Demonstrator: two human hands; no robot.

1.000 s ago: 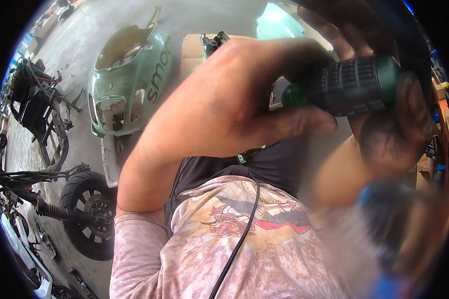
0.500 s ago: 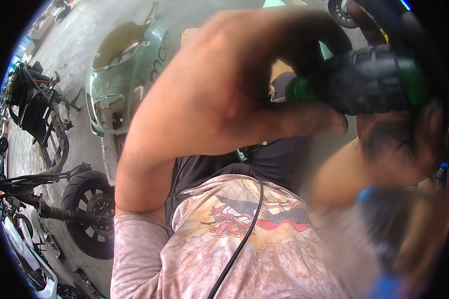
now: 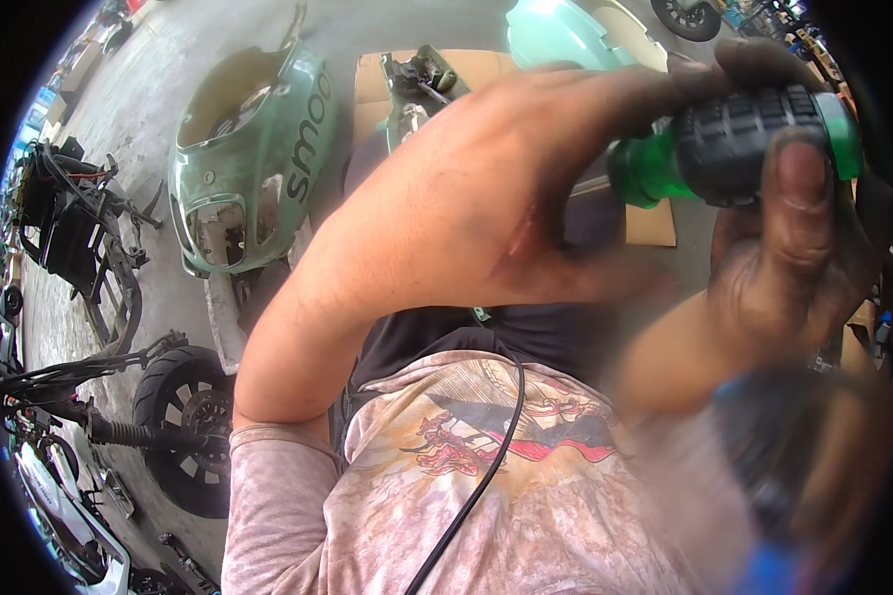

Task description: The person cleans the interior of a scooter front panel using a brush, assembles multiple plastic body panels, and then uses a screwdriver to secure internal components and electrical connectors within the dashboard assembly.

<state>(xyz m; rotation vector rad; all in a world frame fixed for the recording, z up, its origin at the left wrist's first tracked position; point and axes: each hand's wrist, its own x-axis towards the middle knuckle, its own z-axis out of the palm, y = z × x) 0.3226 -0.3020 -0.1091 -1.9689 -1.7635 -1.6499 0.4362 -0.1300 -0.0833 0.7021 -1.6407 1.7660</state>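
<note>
A screwdriver [image 3: 739,139] with a ridged black grip and green translucent ends lies sideways at the upper right. Its shaft is out of sight. My right hand [image 3: 804,243] is closed round the handle, the thumb pressed across the black grip. Dark smudges cover its fingers. My left hand [image 3: 556,198] is beside the handle's left end, its fingers stretched along the top and its thumb apart below, blurred. Whether the left fingertips touch the handle I cannot tell. Something dark and blue [image 3: 764,446], badly blurred, is close to the camera at the lower right.
To the left stand a green motor-scooter body panel [image 3: 278,169], a bare black frame [image 3: 79,238] and a wheel [image 3: 184,416]. Beyond my hands, a part with black fittings [image 3: 417,84] rests on cardboard [image 3: 372,94], near a pale green panel [image 3: 556,35]. A black cable [image 3: 476,486] crosses my shirt.
My left thumb has come away from under the screwdriver and the left fingers have opened. My right thumb now lies over the grip. The handle has shifted slightly right.
</note>
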